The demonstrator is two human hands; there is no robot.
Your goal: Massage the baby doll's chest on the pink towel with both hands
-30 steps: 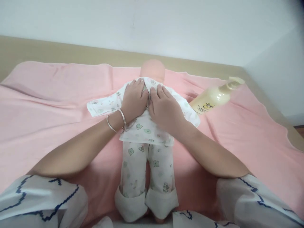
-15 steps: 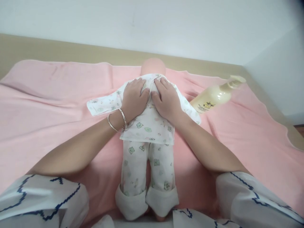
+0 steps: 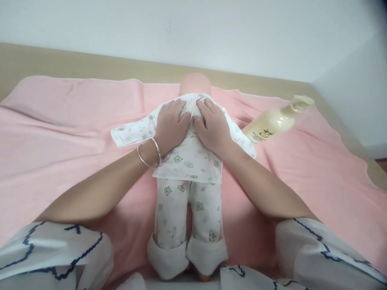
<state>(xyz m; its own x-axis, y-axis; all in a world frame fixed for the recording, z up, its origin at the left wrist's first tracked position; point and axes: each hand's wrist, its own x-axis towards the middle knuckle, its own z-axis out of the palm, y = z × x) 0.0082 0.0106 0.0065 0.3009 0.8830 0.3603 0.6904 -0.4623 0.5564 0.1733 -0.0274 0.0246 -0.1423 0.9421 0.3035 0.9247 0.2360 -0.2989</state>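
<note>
A baby doll (image 3: pixel 195 83) lies stretched out with its head away from me, its face out of sight. It wears a white printed top (image 3: pixel 193 163) and matching trousers (image 3: pixel 172 213) with the cuffs rolled up. My left hand (image 3: pixel 173 124) rests flat on the left side of the doll's upper back, fingers pointing to its head. On the right side, my right hand (image 3: pixel 213 127) lies flat in the same way. Both thumbs point inward with a small gap between them. Neither hand grips anything. A bracelet (image 3: pixel 157 151) hangs at my left wrist.
A pink blanket (image 3: pixel 75 108) with some folds is spread under the doll. A yellowish pump bottle (image 3: pixel 270 125) lies tilted to the right, close to the doll's sleeve. Beyond the blanket runs a beige surface edge (image 3: pixel 90 64), then a white wall (image 3: pixel 193 32).
</note>
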